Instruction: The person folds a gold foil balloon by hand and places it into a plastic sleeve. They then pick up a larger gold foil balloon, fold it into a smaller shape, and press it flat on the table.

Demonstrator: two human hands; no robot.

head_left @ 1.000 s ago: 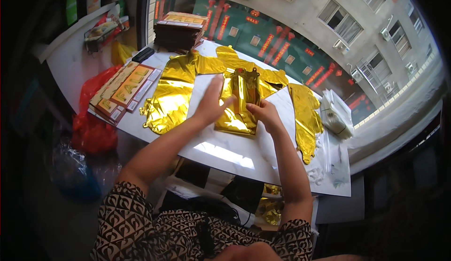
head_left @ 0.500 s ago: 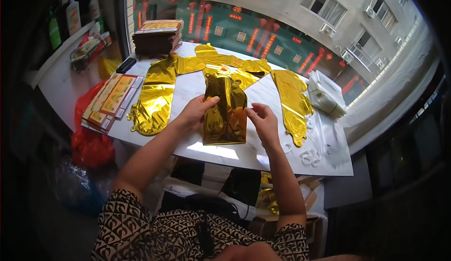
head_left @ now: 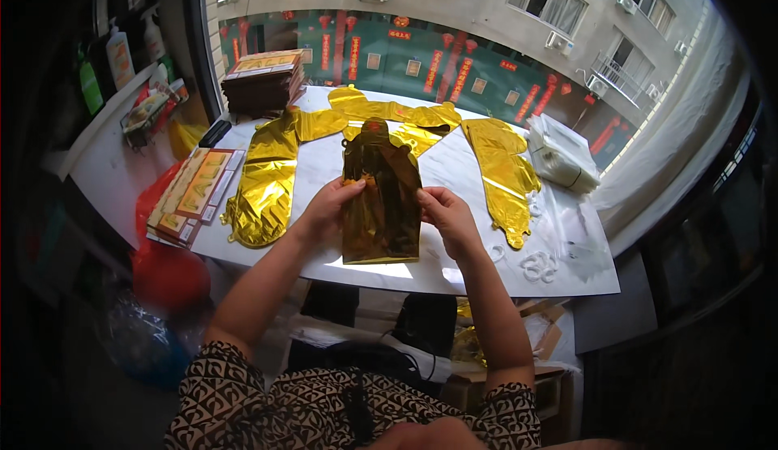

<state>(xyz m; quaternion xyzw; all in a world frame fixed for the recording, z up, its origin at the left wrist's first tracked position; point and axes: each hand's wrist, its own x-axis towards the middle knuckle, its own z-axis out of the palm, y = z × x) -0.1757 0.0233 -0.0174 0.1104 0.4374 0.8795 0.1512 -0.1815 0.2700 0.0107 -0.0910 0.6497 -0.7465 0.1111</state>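
A folded gold foil piece is held upright above the white table, between both hands. My left hand grips its left edge and my right hand grips its right edge. More flat gold foil shapes lie spread on the table behind it: one long piece at the left, several across the back and one at the right.
A stack of dark flat boxes stands at the table's back left. Printed cards lie on the left edge. A bundle of clear bags rests at the right. Bottles stand on a side shelf. A window lies beyond.
The gold foil piece was lying flat under both hands a second ago; it has since been lifted off the table and now stands upright between my hands.
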